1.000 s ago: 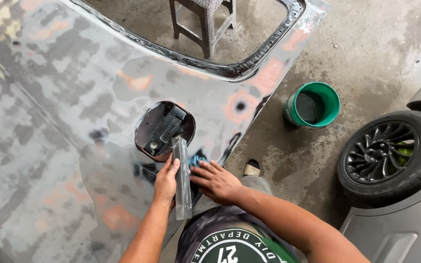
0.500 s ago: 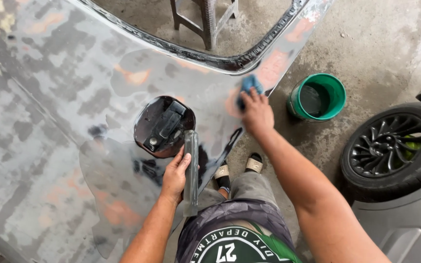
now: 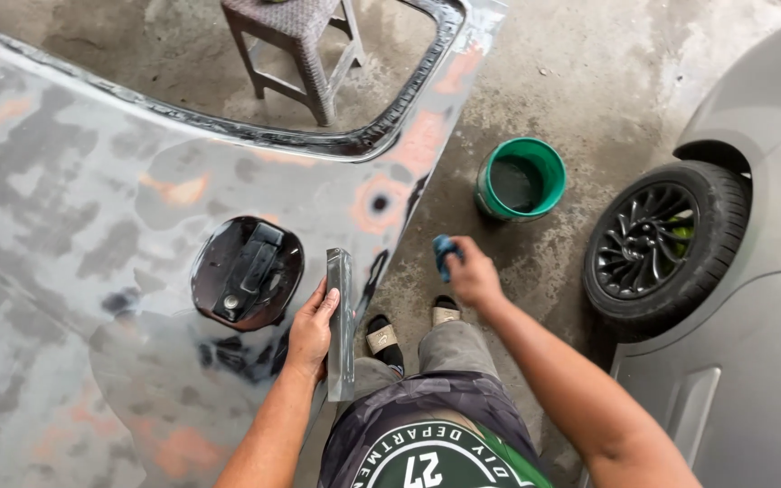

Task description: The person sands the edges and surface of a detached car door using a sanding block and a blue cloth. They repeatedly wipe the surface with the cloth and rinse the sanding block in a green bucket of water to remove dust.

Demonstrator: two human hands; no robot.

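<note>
Left hand (image 3: 311,327) clamped on grey rectangular sanding block (image 3: 340,325) against sanded grey car panel (image 3: 92,208); right hand (image 3: 474,274) pinching blue cloth (image 3: 445,255) near green bucket (image 3: 521,179). Best kept flat, evenly pressed.

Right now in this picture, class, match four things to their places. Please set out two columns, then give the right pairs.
1 bucket
2 stool
3 blue pad
4 sanding block

A in the left hand
B in the right hand
C on the floor beside the wheel
D seen through the panel's window opening

Pairs: 1-C, 2-D, 3-B, 4-A
</note>
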